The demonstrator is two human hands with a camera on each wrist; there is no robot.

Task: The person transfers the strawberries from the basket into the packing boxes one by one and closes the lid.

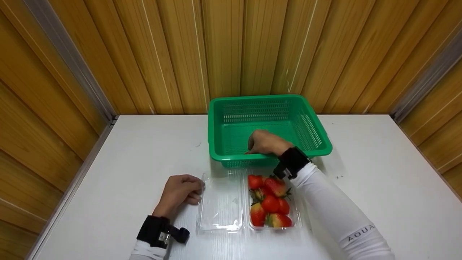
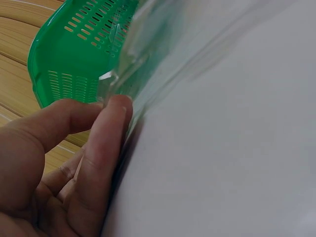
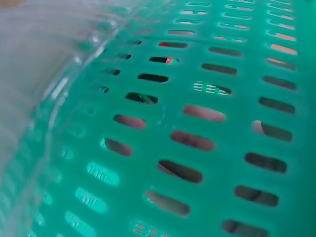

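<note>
A clear plastic clamshell box lies unfolded on the table, its lid to the left and its base to the right. Several strawberries with green leaves fill the base. My left hand pinches the lid's left edge between thumb and finger, seen close up in the left wrist view. Over the front rim of a green basket, my right hand reaches down inside with curled fingers. A bit of red strawberry shows at its fingertips; the rim hides the rest. Slotted basket wall fills the right wrist view.
The basket stands behind the clamshell, near the wood-patterned back wall. Similar panels rise on the left and right sides. White tabletop extends around the box and basket.
</note>
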